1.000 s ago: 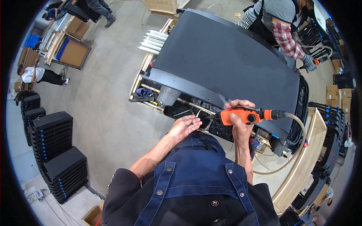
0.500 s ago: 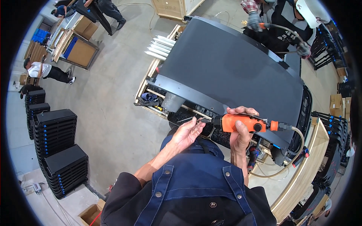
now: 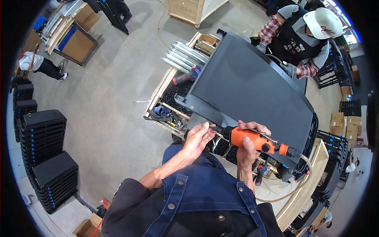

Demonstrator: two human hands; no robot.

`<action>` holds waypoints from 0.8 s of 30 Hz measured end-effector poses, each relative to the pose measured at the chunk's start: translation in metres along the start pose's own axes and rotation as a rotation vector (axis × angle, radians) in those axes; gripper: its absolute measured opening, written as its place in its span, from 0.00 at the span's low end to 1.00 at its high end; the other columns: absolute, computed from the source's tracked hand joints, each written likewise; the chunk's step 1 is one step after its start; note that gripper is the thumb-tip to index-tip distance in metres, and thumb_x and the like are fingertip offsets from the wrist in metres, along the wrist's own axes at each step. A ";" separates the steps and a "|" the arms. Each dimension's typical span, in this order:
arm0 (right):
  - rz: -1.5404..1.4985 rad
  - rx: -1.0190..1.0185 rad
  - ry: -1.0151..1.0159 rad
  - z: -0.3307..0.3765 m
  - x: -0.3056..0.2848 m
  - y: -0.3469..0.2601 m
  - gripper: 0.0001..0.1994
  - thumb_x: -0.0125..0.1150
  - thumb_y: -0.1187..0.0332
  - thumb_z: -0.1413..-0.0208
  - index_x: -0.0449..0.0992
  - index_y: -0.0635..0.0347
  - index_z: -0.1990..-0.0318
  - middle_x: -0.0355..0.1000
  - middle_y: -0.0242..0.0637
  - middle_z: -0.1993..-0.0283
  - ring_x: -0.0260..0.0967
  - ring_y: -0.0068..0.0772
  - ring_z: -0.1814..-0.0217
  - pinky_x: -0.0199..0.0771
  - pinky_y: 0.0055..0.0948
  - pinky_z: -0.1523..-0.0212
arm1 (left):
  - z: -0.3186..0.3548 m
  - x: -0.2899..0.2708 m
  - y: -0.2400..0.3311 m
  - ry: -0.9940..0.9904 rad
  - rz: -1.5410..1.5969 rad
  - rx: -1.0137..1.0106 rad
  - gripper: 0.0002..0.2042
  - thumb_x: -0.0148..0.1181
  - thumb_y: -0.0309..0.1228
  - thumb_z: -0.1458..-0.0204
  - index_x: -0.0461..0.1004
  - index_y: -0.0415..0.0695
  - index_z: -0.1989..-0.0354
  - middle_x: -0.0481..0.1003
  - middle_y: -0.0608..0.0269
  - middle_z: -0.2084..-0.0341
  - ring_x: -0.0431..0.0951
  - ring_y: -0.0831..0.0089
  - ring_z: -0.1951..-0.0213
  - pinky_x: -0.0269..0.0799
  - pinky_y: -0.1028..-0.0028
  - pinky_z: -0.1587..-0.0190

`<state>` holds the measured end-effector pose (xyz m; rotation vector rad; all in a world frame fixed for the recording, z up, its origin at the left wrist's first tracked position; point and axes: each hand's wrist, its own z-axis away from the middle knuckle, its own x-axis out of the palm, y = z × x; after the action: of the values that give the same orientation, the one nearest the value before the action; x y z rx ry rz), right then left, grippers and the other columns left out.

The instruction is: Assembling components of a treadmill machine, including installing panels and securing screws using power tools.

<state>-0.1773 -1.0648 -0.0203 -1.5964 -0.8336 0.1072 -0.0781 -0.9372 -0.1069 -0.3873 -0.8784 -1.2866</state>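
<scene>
Left hand (image 3: 198, 138): yours, fingers curled loosely at the dark nose (image 3: 219, 130) of the orange pneumatic screwdriver (image 3: 252, 140); whether they pinch a screw or the bit there is hard to tell. A second ago this hand lay flatter and lower; it has since risen to the tip.

Right hand (image 3: 248, 148): wrapped firmly round the tool's orange body, which has shifted left toward the near edge of the large black flat panel (image 3: 252, 87).

Meaning: likely the tip is being set for a fastener at that edge.

Beyond: wooden crate of black parts (image 3: 169, 94); co-worker in a white cap (image 3: 325, 21) at the far corner.
</scene>
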 end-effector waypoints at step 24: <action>0.254 0.064 -0.521 -0.057 0.113 0.096 0.22 0.65 0.88 0.55 0.69 0.61 0.52 0.76 0.44 0.52 0.77 0.40 0.48 0.77 0.40 0.44 | -0.009 -0.068 0.057 -0.162 -0.024 -0.334 0.17 0.56 0.45 0.35 0.76 0.43 0.52 0.80 0.64 0.63 0.82 0.71 0.61 0.80 0.72 0.57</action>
<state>-0.0227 -1.0454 -0.0498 -1.6300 -1.0036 0.7497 -0.0231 -0.8826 -0.1513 -0.7553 -0.8043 -1.4421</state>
